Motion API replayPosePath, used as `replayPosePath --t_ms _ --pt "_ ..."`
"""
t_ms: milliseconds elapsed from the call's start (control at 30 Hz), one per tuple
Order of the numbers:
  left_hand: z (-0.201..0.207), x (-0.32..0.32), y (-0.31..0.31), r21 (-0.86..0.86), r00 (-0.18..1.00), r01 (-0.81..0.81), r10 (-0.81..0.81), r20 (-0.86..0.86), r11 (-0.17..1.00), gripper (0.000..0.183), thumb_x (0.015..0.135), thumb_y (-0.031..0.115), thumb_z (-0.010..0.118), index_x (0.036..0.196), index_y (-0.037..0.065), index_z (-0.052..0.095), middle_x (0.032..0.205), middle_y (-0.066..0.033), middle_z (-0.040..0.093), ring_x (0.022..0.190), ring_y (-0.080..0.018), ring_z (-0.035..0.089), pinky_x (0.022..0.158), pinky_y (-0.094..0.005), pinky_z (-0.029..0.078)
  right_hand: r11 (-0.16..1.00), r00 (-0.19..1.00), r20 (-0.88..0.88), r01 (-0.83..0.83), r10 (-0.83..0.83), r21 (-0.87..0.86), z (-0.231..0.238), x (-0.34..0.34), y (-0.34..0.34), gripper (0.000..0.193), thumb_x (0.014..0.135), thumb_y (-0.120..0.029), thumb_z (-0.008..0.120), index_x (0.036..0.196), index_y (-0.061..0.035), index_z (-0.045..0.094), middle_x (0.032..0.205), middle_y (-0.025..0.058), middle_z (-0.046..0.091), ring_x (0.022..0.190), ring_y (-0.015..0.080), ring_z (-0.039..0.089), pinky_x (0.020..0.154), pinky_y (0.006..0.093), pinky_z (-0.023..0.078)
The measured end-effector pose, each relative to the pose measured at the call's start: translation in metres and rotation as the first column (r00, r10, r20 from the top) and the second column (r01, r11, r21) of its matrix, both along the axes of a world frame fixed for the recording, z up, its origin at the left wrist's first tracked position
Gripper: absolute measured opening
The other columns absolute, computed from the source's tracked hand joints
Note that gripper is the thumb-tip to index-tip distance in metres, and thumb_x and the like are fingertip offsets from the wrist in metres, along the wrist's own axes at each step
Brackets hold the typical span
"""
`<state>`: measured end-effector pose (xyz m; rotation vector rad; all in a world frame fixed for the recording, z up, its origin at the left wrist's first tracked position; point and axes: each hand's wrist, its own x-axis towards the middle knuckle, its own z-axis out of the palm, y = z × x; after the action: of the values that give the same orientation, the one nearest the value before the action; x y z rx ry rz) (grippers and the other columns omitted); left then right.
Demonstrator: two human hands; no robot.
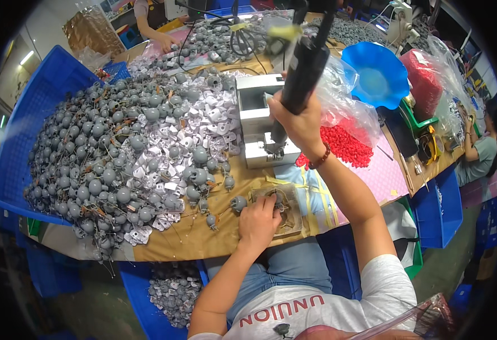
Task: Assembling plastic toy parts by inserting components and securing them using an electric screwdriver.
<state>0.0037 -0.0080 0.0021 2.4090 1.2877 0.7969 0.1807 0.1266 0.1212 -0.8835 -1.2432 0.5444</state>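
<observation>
My right hand [301, 118] is wrapped round a black electric screwdriver [304, 73], which slants down from above. Its lower end is beside a small white device [271, 154] with a metal front; the exact tip is hard to make out. Nearer to me, my left hand [258, 225] is curled at a low square fixture [291, 222]. The fingers hold a grey round part [279, 198] there and partly cover it. Another grey round part [238, 203] with a wire sits just left of that hand.
A big heap of grey round parts [95, 144] and white plastic pieces [166, 141] fills the left, against a blue crate [13, 164]. Red pieces [347, 141] lie right of my right wrist, near a blue bowl [376, 76]. Cables [245, 42] hang ahead. Other people work at the far side and right.
</observation>
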Motion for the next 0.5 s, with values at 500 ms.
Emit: replayPosePath --t_ms 500 --pt "-0.005 -0.003 -0.001 0.041 0.999 0.019 -0.020 0.029 0.999 0.037 0.079 0.015 0.074 0.114 0.009 0.067 0.094 -0.0085 0.065 0.075 -0.0315 0.066 0.064 -0.0443 0.050 0.978 0.983 -0.099 -0.165 0.153 -0.128 -0.007 -0.014 -0.064 0.039 0.086 -0.004 0.080 0.115 -0.0028 0.055 0.085 -0.0009 0.065 0.070 0.0065 0.061 0.063 0.0249 0.051"
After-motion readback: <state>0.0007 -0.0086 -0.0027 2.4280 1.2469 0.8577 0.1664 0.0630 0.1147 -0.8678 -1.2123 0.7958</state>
